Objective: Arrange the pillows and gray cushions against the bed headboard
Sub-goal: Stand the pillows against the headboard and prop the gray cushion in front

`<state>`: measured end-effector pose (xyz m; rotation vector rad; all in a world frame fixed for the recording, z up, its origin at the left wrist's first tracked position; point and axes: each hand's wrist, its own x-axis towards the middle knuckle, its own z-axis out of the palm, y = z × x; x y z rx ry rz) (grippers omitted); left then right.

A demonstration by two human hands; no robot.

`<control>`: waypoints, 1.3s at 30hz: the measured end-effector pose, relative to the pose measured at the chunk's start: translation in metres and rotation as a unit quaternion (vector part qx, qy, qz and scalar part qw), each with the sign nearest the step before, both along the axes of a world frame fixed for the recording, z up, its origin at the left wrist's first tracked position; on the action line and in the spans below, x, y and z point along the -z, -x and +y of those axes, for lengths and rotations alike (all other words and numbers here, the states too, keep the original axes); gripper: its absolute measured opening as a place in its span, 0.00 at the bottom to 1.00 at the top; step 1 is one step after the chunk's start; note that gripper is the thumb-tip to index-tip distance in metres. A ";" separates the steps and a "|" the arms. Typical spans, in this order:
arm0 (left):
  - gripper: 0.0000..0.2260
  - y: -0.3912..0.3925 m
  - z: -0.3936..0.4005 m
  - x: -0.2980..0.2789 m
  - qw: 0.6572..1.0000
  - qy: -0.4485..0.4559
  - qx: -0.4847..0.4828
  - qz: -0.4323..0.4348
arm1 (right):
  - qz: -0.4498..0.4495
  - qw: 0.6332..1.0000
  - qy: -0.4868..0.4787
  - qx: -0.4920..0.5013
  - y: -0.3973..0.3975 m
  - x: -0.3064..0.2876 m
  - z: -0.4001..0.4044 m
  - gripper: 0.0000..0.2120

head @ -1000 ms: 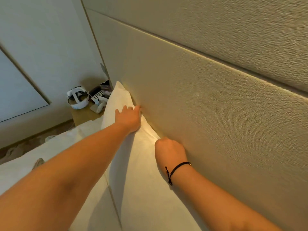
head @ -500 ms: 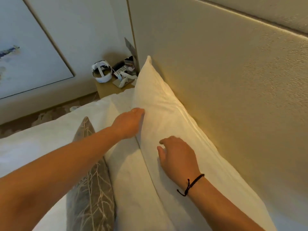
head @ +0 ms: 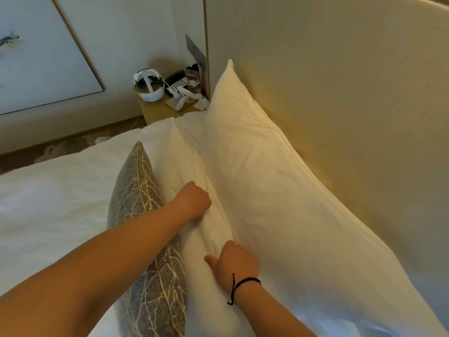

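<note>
While the back pillow point(head: 262, 166) leans upright against the beige headboard point(head: 352, 105) on the right of the frame, both bare hands work on a second white pillow point(head: 194, 190) standing just in front of it, near the centre. The left hand point(head: 193, 199) sits at mid-frame with its fingers curled down into the top edge of this front pillow, bunching the fabric in a closed grip. The right hand point(head: 234, 266), lower and slightly right of centre, has its fingers tucked into the crease between the two white pillows, with the thumb spread out to the left across the front pillow's face; it appears to pinch the fabric there, though the fingertips are hidden in the fold. A black cord bracelet point(head: 243, 284) circles that wrist.

Touching the front pillow's left side stands a gray cushion point(head: 143, 239) with a pale branching pattern, running from centre frame down to the bottom edge; the left forearm crosses over its middle. White bedding point(head: 53, 203) fills the left of the frame. At upper centre a small wooden nightstand point(head: 155, 113) carries a white headset point(head: 148, 85) and a clutter of small items too blurred to identify. A framed picture point(head: 36, 57) hangs on the wall at upper left.
</note>
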<state>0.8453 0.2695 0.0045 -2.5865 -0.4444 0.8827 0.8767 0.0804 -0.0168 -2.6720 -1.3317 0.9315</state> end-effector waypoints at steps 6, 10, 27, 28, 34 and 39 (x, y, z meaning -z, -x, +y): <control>0.07 0.022 0.007 -0.012 0.997 0.011 0.002 -0.070 | 0.012 0.998 -0.040 -0.053 0.000 -0.007 0.010 0.08; 0.09 0.034 0.010 -0.034 0.990 -0.009 0.013 -0.138 | -0.048 0.991 -0.113 -0.061 0.002 -0.018 -0.005 0.11; 0.20 0.017 -0.033 -0.042 0.967 0.246 -0.040 -0.051 | 0.292 0.911 -0.249 0.152 -0.013 -0.038 -0.061 0.06; 0.21 0.014 -0.039 -0.041 0.969 0.243 -0.023 -0.039 | 0.290 0.911 -0.257 0.141 -0.017 -0.041 -0.065 0.08; 0.11 0.001 -0.038 -0.058 0.983 0.182 0.016 -0.030 | 0.273 0.930 -0.224 0.098 -0.029 -0.054 -0.089 0.08; 0.07 0.011 -0.012 -0.063 0.984 0.157 -0.025 -0.075 | 0.232 0.939 -0.248 0.048 -0.023 -0.060 -0.105 0.09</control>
